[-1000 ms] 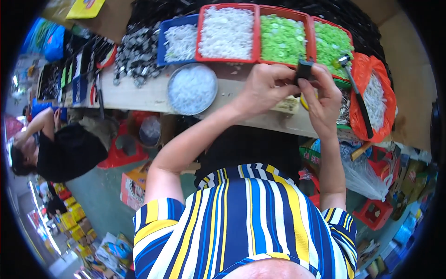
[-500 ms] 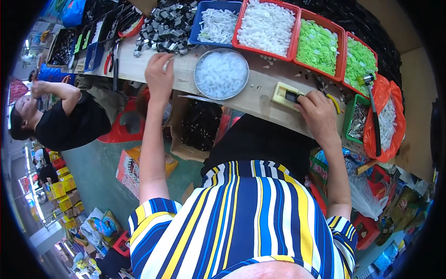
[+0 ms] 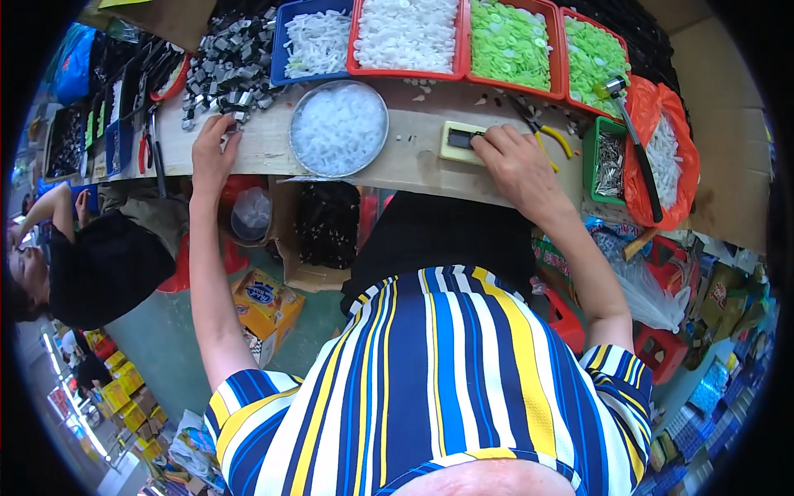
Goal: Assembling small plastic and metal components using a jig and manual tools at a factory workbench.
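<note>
I read the counter (image 3: 413, 157) first: a wooden board carrying a round tin of white parts (image 3: 338, 128). At its left end lies a heap of small grey metal pieces (image 3: 227, 70); these look stiff, light and easily scattered, best pinched singly at the edges. My left hand (image 3: 212, 153) is stretched out flat-fingered at the heap's near edge, holding nothing that shows. My right hand (image 3: 517, 161) presses curled fingers onto a small pale block (image 3: 459, 140) holding a dark part.
</note>
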Tool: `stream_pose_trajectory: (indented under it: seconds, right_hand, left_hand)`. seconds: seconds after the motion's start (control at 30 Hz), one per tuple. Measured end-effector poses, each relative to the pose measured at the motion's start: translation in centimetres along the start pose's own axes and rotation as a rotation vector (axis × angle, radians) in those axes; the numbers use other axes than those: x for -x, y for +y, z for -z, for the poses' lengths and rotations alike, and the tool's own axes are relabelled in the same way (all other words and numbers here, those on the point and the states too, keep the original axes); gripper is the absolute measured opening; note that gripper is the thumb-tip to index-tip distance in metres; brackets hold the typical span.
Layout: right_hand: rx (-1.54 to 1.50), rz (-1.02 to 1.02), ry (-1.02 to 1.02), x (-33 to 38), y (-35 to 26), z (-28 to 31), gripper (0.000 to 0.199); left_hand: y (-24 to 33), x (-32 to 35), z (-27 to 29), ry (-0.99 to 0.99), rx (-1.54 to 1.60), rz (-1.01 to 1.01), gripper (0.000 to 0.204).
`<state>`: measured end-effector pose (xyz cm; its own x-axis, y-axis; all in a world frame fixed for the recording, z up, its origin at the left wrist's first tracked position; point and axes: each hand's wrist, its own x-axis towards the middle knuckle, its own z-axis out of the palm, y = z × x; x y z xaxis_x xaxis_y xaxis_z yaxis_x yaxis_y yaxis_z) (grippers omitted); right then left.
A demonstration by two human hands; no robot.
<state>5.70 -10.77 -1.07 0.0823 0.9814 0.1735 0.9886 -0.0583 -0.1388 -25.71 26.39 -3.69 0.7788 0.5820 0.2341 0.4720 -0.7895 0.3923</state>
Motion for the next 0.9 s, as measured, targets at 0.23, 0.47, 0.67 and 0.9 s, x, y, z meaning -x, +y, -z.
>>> stream_pose_trajectory:
  seconds: [0.23, 0.47, 0.67, 0.9]
  right_hand:
    - [0.079, 0.052, -0.031, 0.5, -0.4, -0.1, 0.024]
    - [-0.056, 0.054, 0.078, 0.6, 1.0, -1.4, 0.022]
    - [-0.093, 0.009, 0.141, 0.7, 0.8, -1.5, 0.021]
    - [-0.17, -0.07, 0.179, 0.7, 0.6, -1.6, 0.02]
  left_hand:
    - [0.9, 1.2, -0.1, -0.022, 0.059, 0.049, 0.022]
    - [-0.2, 2.6, -0.3, 0.044, 0.968, 0.551, 0.031]
    - [4.4, 1.4, 0.7, 0.048, 1.522, 0.623, 0.03]
    - [18.3, -1.2, -0.4, -0.031, 0.557, -0.044, 0.024]
